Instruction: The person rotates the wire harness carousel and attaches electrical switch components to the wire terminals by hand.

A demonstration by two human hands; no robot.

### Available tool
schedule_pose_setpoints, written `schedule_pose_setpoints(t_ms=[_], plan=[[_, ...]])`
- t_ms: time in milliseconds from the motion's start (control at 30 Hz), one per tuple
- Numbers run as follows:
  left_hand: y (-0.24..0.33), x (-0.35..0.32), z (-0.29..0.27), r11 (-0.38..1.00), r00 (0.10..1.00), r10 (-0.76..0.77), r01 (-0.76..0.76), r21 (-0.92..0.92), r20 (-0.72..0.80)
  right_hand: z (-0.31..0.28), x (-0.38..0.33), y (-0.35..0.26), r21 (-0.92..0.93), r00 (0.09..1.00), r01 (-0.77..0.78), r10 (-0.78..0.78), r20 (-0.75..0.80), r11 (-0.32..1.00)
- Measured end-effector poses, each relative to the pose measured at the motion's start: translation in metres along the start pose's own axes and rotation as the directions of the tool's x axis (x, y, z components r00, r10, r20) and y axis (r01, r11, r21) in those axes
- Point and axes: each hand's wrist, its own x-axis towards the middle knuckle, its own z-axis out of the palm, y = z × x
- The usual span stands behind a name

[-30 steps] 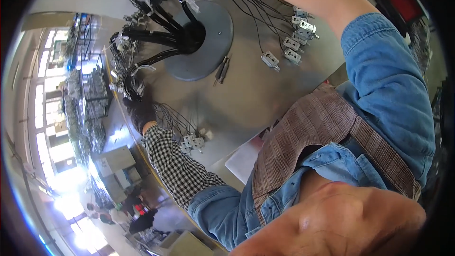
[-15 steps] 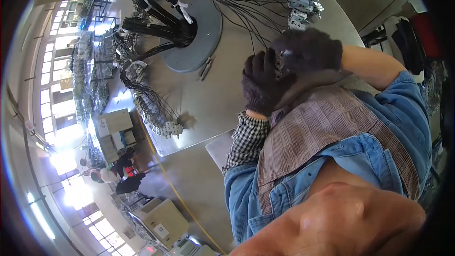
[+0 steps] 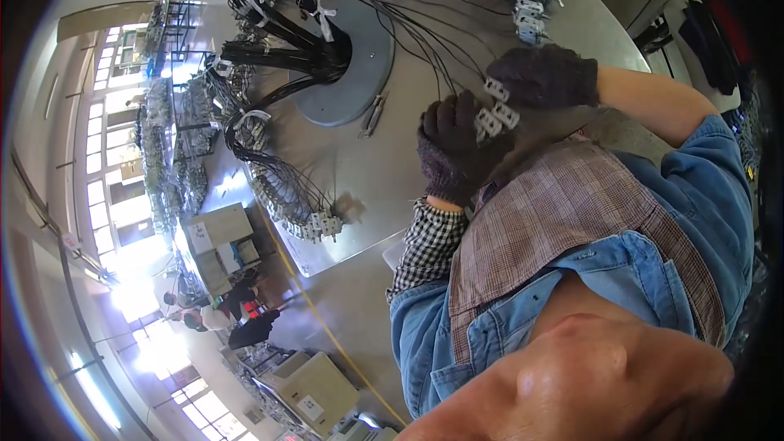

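My left hand (image 3: 454,145), in a dark knitted glove under a checked cuff, closes around small pale grey connector blocks (image 3: 490,124) with holes in their faces. Its fingertips partly hide them. Just right of it, my right hand (image 3: 543,77), gloved alike, pinches a similar single block (image 3: 496,89) at its fingertips, close above the others. Thin black wires (image 3: 441,61) run from the hands towards a thick black cable bundle (image 3: 282,55), which passes through a round grey disc (image 3: 371,73) on the metal table (image 3: 359,188).
More wired blocks lie in a row at the far right (image 3: 529,0) and at the left table corner (image 3: 322,227). A slim metal tool (image 3: 372,116) rests beside the disc. Beyond the table's left edge stand a beige cabinet (image 3: 216,245) and a person (image 3: 237,310).
My hands have drawn slightly apart, and the pale blocks between them now show clearly. The view has shifted a little, so the table and room appear further down and right.
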Motion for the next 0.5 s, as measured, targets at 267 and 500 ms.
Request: schedule_pose_setpoints(t_ms=[267,500], plan=[[0.004,-0.020,-0.012,0.985,0.982,0.134,-0.118,0.127,-0.133,0.007,0.012,-0.023,-0.260,0.959,0.282,-0.261,0.115,0.924],[-0.013,-0.010,-0.001,0.998,0.997,0.054,-0.055,-0.022,-0.048,0.019,0.018,-0.015,-0.280,0.912,0.107,0.018,0.410,0.954]])
